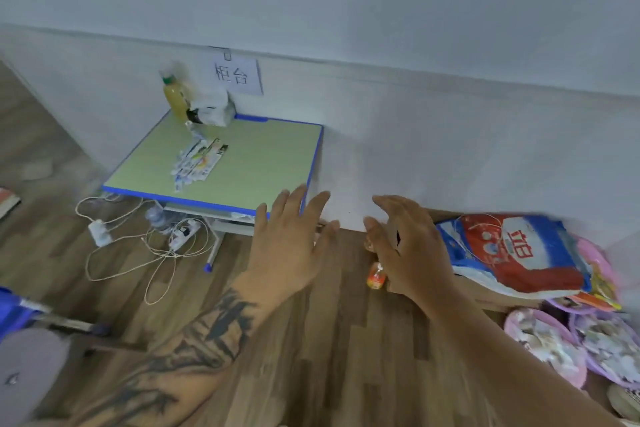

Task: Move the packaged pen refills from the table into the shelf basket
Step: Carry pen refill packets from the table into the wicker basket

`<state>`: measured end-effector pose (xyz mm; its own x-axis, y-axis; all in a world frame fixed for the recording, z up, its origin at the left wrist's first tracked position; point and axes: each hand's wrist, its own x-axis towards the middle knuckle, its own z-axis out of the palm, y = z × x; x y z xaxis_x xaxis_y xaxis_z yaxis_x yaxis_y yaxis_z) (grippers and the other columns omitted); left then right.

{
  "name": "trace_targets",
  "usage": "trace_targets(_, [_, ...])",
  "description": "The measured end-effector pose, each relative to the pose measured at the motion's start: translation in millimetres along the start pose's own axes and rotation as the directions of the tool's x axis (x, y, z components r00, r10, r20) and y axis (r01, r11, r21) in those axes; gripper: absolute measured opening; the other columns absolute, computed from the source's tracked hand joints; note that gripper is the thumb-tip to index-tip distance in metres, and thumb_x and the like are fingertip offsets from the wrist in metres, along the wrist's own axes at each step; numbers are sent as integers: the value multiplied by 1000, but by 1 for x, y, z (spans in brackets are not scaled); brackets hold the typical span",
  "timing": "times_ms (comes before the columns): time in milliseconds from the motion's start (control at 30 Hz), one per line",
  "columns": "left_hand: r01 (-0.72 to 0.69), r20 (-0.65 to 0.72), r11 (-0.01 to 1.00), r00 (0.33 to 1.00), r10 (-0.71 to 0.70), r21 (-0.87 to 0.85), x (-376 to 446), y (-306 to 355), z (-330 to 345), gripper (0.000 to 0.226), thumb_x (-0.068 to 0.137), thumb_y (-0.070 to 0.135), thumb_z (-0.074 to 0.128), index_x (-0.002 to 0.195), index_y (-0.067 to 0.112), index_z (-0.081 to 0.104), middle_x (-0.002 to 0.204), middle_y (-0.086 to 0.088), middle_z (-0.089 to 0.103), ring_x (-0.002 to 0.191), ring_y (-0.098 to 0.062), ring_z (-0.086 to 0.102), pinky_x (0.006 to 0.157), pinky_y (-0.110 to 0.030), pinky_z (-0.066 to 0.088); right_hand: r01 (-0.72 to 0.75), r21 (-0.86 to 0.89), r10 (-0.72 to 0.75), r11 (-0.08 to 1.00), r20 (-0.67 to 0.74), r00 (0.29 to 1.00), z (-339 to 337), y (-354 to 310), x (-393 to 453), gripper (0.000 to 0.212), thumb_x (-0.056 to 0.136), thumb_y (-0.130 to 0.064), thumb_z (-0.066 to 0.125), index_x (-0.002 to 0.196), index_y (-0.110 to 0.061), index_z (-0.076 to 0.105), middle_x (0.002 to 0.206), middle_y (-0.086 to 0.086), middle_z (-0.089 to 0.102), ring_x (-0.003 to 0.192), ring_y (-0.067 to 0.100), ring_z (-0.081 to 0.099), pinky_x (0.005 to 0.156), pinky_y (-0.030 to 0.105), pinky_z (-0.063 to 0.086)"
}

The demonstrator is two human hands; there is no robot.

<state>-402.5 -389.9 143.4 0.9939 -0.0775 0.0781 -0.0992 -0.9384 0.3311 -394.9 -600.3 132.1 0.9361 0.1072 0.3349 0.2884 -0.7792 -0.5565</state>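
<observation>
Several packaged pen refills (199, 160) lie in a loose pile on the green top of a small blue-edged table (263, 163) against the wall. My left hand (291, 239) hovers in front of the table's near right corner, fingers straight and spread, holding nothing. My right hand (408, 246) hangs beside it over the wooden floor, fingers relaxed and empty. Both hands are well short of the refills. No shelf basket is in view.
A juice bottle (175, 95) and a white packet (213, 109) stand at the table's back left. Cables and a power strip (183, 234) sprawl under it. A small orange bottle (376, 276) lies on the floor by my right hand. A red-blue bag (516, 253) and pink basins (543, 347) sit right.
</observation>
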Motion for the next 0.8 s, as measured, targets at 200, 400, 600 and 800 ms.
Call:
trace_targets(200, [98,-2,995,995,-98,-15,-4,-99,-35,64,100,62,23,159,39,30,169,-1,22,156,-29,19,124,-57,16,10,-8,-9,1000,103,995,76,-72,26,50,102,-55,45,140,-26,59,142,-1,60,129,21,55,104,46,50])
trace_targets(400, [225,-18,974,974,-225,29,16,-178,-45,57,106,59,30,159,39,26,170,-3,21,156,-29,17,124,-57,16,73,-62,-57,995,227,972,136,-112,70,55,102,-59,37,144,-29,54,147,-2,55,133,21,49,107,44,44])
trace_targets(600, [329,1,937,943,-332,113,41,-246,-44,58,105,61,26,159,39,25,169,-4,22,155,-30,20,123,-57,18,172,-57,-148,983,291,945,213,-133,129,58,101,-60,34,144,-28,55,144,1,57,129,26,54,102,43,47])
trace_targets(800, [409,36,897,907,-420,169,97,-306,-43,59,106,59,28,160,36,24,170,-5,20,156,-30,18,123,-56,16,262,-87,-202,961,424,883,295,-146,201,61,100,-61,28,144,-28,54,145,2,57,128,27,56,100,43,49])
